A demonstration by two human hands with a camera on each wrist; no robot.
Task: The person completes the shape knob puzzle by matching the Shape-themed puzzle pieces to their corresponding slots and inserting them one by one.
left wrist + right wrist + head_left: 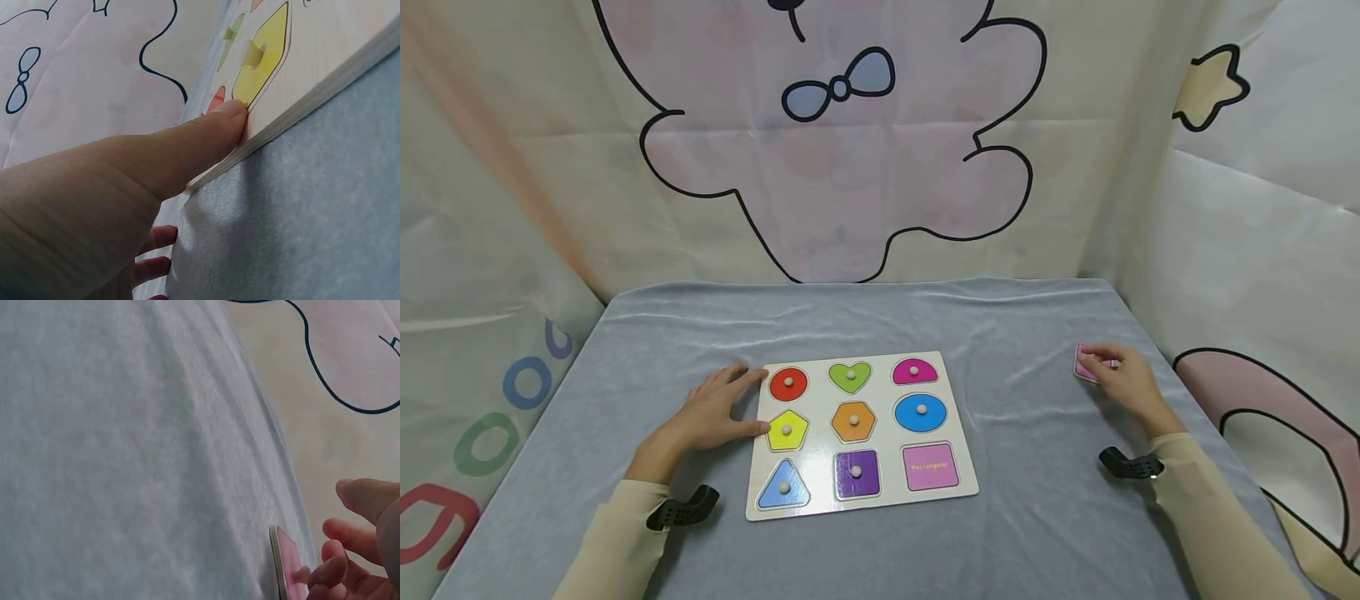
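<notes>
A white wooden shape puzzle board (pixel 820 458) lies on the cloth, with colored knobbed pieces in its recesses. Along its left edge is my left hand (pixel 711 412); the thumb presses on top beside the yellow pentagon (pixel 787 431). The left index finger reaches the board's upper left corner. Far to the right, a pink rectangle puzzle piece (pixel 1086 364) lies flat on the cloth. Over it is my right hand (pixel 1123 383); in the right wrist view loosely bent fingers (pixel 330 572) are right beside its knob (pixel 302 575).
The board's lower right recess (pixel 931 467) shows printed lettering on pink. Grey cloth (pixel 1022 517) covers the table. Printed fabric walls (pixel 1097 167) stand behind and at both sides. Each wrist wears a black strap, the right one (pixel 1131 464) close to the cloth.
</notes>
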